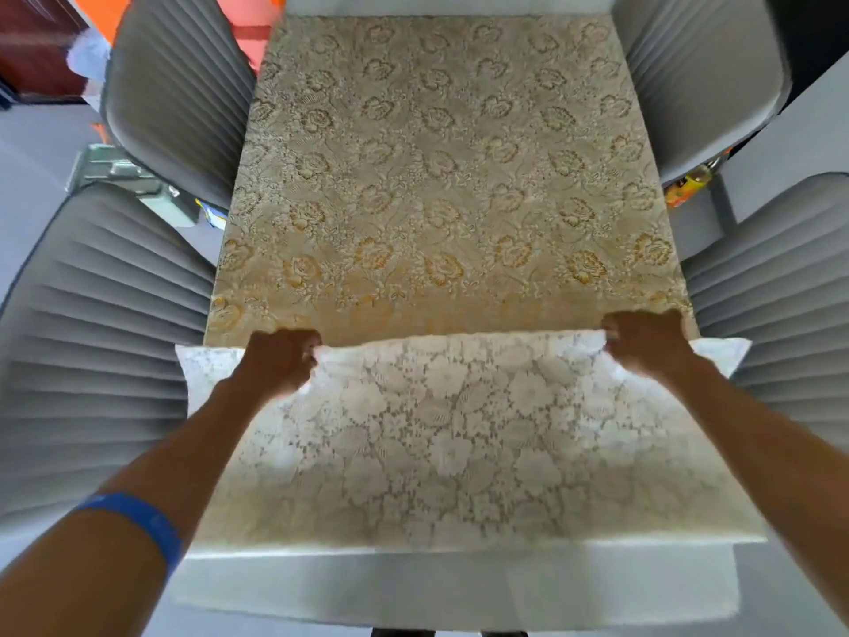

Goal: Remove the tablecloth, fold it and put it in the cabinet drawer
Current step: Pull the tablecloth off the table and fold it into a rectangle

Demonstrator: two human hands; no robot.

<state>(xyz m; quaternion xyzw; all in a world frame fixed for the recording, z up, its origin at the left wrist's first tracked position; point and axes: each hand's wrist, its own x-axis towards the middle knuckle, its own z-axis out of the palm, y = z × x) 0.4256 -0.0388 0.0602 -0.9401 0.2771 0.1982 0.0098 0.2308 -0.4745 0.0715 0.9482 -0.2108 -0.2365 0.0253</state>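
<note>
A cream tablecloth (436,167) with a gold floral pattern covers the long table. Its near end is turned back over itself, showing the pale lace-like underside (459,443). My left hand (280,356) grips the folded-back edge at the left, fingers curled round the cloth. At the right, my right hand (643,342) grips the same edge. Both hands are above the table, roughly a third of the way in from its near end. The bare white tabletop (459,586) shows along the near edge.
Two grey ribbed chairs stand on the left (92,351) (179,94) and two on the right (781,314) (703,71), tight against the table's sides. A grey metal case (133,177) lies on the floor at left. No cabinet is visible.
</note>
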